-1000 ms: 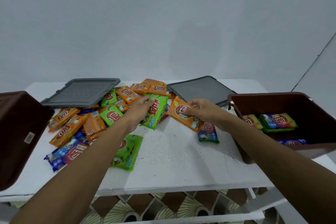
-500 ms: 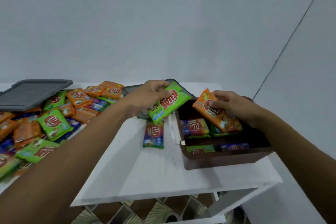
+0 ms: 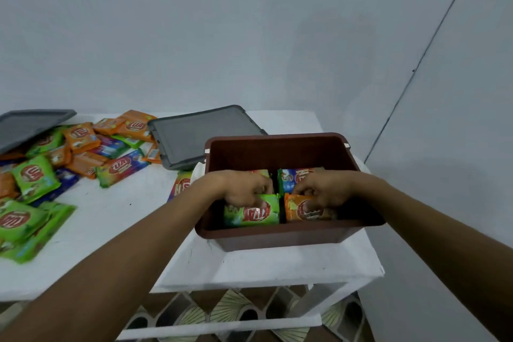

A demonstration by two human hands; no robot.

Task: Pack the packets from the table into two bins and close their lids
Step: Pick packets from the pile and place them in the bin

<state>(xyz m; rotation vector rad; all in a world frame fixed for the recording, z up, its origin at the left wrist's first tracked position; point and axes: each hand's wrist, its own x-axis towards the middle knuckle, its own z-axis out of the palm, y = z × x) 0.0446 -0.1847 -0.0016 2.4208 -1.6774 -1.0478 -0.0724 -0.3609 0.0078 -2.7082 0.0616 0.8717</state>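
Both hands down inside the brown bin (image 3: 277, 236), each seating a snack packet.

The left hand (image 3: 244, 189) pinches a green packet (image 3: 252, 212); the right hand (image 3: 324, 191) grips an orange packet (image 3: 308, 211), both low at frame centre. They look light, crinkly and slippery, best taken by an edge. Fingertips and lower layers are hidden; loose packets (image 3: 83, 153) and grey lids (image 3: 200, 136) lie upper left.

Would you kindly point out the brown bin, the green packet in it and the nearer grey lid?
brown bin (image 3: 277, 237): head view, front wall.
green packet (image 3: 256, 212): head view, red logo.
grey lid (image 3: 205, 133): head view, flat middle.
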